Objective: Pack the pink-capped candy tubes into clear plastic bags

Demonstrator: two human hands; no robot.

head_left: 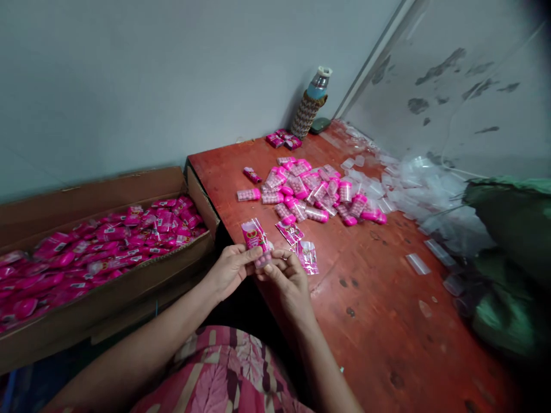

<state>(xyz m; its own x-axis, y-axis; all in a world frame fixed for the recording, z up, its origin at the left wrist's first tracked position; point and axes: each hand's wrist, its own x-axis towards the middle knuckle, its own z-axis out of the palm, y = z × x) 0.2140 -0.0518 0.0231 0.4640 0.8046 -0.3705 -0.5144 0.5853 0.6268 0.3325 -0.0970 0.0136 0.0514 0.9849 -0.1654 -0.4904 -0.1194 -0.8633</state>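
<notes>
Both hands meet over the table's near left edge around one small clear tube point(263, 261) of pink candy balls. A printed pink wrapper sleeve point(253, 232) covers its far part. My left hand point(232, 268) grips the sleeve side between thumb and fingers. On the tube's near end, my right hand point(289, 280) pinches with thumb and fingertips. Flat printed sleeves point(308, 256) lie on the table just beyond my right hand. Farther back is a pile of candy-filled tubes with pink caps point(297, 184), and a single wrapped tube point(252, 175) lies to its left.
At left, a cardboard box point(142, 280) holds many wrapped pink packs point(159, 223). The red table point(365, 298) carries a heap of clear empty tubes point(413, 183) and a green bag point(503, 315) at right. A bottle in a woven holder point(306, 115) stands by the wall.
</notes>
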